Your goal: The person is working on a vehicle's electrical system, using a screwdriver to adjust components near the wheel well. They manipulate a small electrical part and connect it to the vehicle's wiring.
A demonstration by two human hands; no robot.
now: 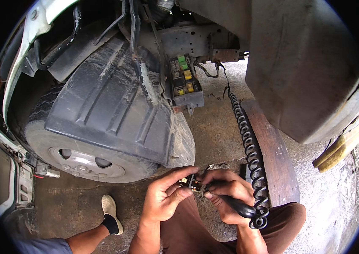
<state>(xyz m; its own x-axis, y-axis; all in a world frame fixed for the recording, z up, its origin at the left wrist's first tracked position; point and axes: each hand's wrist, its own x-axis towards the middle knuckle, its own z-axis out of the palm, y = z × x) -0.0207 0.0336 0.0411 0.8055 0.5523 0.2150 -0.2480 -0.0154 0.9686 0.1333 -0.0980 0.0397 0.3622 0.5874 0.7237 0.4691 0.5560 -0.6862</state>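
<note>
Between the thumb and fingers of my left hand [160,199] is a small black electrical part [195,184] with bare metal and copper-coloured pieces showing. My right hand [230,190] is closed around the black handle of a test probe [242,208], its front end pointing at the part. Fingers hide the probe's tip, so I cannot tell if it touches. From the handle's rear a black coiled cable [251,158] runs up to a clip near the vehicle frame. Beyond my hands hangs an uncovered fuse box [188,99] with green, yellow and black pieces in it.
A wheel [80,161] under a dusty black mudguard [107,101] fills the left. A wooden board [274,156] lies beside the cable, below a large grey tank-like body [302,63]. Farther right is a yellowish block [340,148]. Another person's shoe [109,207] stands at lower left.
</note>
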